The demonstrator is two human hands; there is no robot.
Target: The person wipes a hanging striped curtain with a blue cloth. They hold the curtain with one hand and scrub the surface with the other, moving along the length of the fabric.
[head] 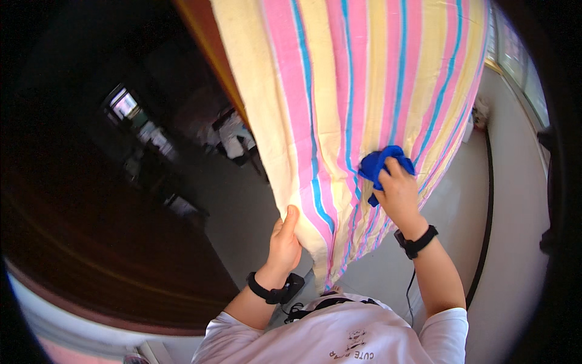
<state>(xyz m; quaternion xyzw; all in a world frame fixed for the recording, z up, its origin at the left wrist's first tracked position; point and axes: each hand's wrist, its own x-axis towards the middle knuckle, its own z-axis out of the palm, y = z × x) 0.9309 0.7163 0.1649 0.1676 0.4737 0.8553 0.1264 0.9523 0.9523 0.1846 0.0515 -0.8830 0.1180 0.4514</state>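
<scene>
A large striped cloth sheet in pink, yellow and blue hangs before me, bunching into folds toward its lower end. My left hand grips its pale left edge, with the thumb on top and the fingers behind the fabric. Bunched under the fingers of my right hand is a dark blue cloth, which lies against the front of the sheet. Part of the blue cloth hangs below my fingers. Both wrists wear black straps with small devices.
A dark brown door stands at the left beside a doorway into a dim room with blurred objects. On the right runs a pale wall with a black strip at its foot and a window above. A thin cable hangs by my right arm.
</scene>
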